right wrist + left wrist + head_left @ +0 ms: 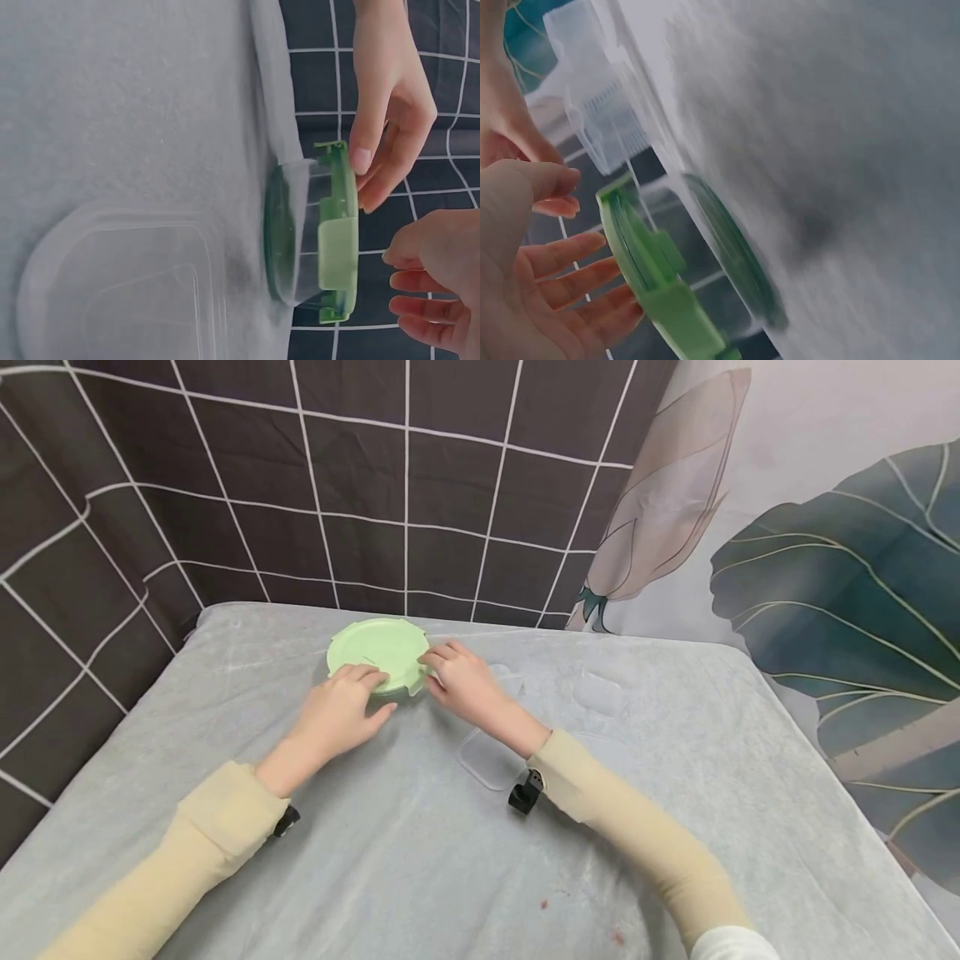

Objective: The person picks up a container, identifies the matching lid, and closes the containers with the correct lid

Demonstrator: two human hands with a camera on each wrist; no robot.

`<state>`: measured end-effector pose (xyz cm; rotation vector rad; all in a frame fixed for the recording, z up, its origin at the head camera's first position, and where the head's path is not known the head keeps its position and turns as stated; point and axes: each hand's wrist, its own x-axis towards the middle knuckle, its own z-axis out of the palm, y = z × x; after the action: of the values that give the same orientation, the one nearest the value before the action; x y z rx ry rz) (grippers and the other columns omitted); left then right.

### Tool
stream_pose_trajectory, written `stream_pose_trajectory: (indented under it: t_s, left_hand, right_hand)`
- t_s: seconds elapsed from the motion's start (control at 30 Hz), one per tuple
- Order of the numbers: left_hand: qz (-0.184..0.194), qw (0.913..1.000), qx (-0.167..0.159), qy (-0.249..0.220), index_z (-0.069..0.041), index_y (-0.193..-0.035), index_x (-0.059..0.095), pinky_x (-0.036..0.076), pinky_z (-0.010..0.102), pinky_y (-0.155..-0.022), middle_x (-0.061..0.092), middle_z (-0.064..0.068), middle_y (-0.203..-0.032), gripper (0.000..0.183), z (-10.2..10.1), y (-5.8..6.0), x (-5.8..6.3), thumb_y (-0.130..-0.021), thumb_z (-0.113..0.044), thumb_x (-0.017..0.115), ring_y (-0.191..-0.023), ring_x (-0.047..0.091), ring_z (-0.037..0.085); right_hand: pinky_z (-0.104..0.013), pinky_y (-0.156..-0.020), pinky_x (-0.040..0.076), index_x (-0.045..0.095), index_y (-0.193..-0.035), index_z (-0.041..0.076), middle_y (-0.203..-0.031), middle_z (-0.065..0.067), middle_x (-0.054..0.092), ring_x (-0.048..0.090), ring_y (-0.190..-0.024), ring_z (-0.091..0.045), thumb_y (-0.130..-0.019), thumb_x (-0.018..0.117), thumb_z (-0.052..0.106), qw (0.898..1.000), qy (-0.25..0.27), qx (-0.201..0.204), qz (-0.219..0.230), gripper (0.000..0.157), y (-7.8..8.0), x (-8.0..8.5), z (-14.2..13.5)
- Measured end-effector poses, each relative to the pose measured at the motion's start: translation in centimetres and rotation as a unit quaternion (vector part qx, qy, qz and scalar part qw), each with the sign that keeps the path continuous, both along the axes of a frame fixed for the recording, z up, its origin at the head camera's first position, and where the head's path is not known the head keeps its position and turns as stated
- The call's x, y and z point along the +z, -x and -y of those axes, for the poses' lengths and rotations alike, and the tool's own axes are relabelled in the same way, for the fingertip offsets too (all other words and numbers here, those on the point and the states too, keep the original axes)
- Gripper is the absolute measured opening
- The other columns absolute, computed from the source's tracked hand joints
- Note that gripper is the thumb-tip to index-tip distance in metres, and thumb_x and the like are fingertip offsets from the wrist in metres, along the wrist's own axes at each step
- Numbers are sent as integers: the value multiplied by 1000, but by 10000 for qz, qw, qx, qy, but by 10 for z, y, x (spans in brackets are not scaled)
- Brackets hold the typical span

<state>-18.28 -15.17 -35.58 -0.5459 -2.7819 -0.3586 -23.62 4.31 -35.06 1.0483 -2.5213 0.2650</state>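
A round clear container point(300, 255) with a light green lid point(375, 652) stands near the far edge of the cloth-covered table. Green clip flaps hang at the lid's rim, as the right wrist view shows. My left hand point(337, 710) is at the lid's near left side, its fingertips resting on the top. My right hand point(468, 685) is beside the lid's right edge with loosely bent fingers. In the right wrist view a small gap shows between the right hand point(442, 277) and the lid, and nothing is held.
Right of the round container, partly behind my right forearm, lies a clear plastic piece point(491, 764). Another transparent piece point(600, 692) sits farther right. A dark checked cloth point(360, 485) hangs behind the table's far edge point(517, 628).
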Motion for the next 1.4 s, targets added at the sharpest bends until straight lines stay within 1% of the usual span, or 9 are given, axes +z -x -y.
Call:
stream_pose_trajectory:
  t_s: [0.23, 0.33, 0.47, 0.6, 0.77, 0.9, 1.03, 1.17, 1.4]
  left_hand:
    - [-179, 9971, -429, -608, -5, -114, 60, 46, 42, -91, 63, 11, -112, 43, -28, -2, -3, -80, -30, 63, -107, 55, 28]
    - [-238, 9951, -633, -726, -3, -114, 60, 45, 40, -93, 64, 12, -109, 42, -37, -2, -3, -80, -27, 63, -106, 56, 28]
    - [-200, 9938, -744, -797, -3, -113, 61, 46, 39, -92, 65, 12, -108, 40, -49, -3, -5, -80, -27, 62, -105, 57, 27]
    - [-21, 9930, -732, -924, -4, -114, 60, 48, 41, -90, 65, 13, -107, 41, -59, -2, -9, -80, -26, 62, -103, 57, 28]
    - [524, 9888, -636, -1246, -3, -121, 55, 48, 41, -90, 62, 14, -116, 47, -75, 4, -14, -81, -26, 62, -107, 57, 28]
    - [1070, 9769, -552, -1768, -2, -128, 48, 49, 41, -88, 59, 15, -120, 55, -89, 10, -16, -80, -25, 62, -105, 59, 28]
    - [1534, 9621, -331, -2232, -1, -133, 39, 47, 42, -92, 52, 16, -128, 66, -98, 17, -18, -79, -27, 64, -110, 56, 28]
    - [1909, 9482, 30, -2538, -2, -137, 32, 45, 43, -95, 46, 16, -135, 75, -105, 27, -23, -76, -30, 67, -116, 52, 29]
    - [2379, 9195, 437, -3099, 0, -140, 24, 42, 42, -100, 40, 19, -138, 89, -115, 42, -27, -72, -31, 73, -122, 47, 32]
  right_hand:
    - [-29, -82, 49, 64, -107, 9, -105, -3, 66, 56, -94, -18, -80, 61, 12, 9996, 46, -137, -232, 28, -15, 5, -18]
    - [-30, -80, 49, 63, -109, 10, -105, -2, 66, 55, -92, -18, -80, 62, 13, 9995, 77, -227, -226, 30, -22, 5, -25]
    - [-30, -78, 50, 63, -109, 11, -103, -1, 66, 55, -92, -19, -79, 63, 14, 9989, 193, -367, -230, 30, -30, 4, -37]
    - [-31, -75, 51, 64, -108, 11, -101, -2, 66, 55, -90, -19, -79, 65, 15, 9984, 273, -438, -218, 29, -34, 2, -48]
    - [-33, -75, 52, 64, -109, 11, -102, -3, 67, 57, -92, -21, -79, 66, 16, 9972, 431, -610, 90, 30, -36, 0, -65]
    - [-35, -76, 52, 63, -109, 11, -102, -4, 67, 57, -92, -22, -79, 66, 17, 9946, 613, -770, 332, 31, -35, 1, -80]
    - [-31, -69, 51, 64, -108, 13, -98, -2, 68, 60, -82, -18, -78, 67, 18, 9922, 632, -910, 573, 30, -33, 1, -94]
    - [-27, -61, 49, 66, -105, 14, -92, -1, 69, 61, -72, -14, -77, 69, 19, 9887, 495, -972, 1026, 29, -33, -3, -104]
    - [-19, -56, 45, 67, -101, 13, -85, 0, 69, 59, -64, -7, -75, 71, 26, 9729, 211, -966, 2092, 29, -33, -16, -111]
